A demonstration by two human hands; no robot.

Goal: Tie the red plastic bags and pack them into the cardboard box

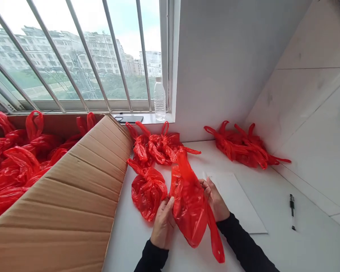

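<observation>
Between my two hands is a red plastic bag, its handles loose, one pointing up and the other hanging down at the right. My left hand pinches its left side, thumb on top. My right hand grips the right side, its fingers partly behind the plastic. What the bag contains cannot be made out. Just left of it a knotted red bag rests on the white table. Farther back, several tied red bags stand in a row by the wall.
At the left a large cardboard box holds many red bags. More red bags lie at the back right. White paper and a pen are on the right. A water bottle and a phone sit on the barred window's sill.
</observation>
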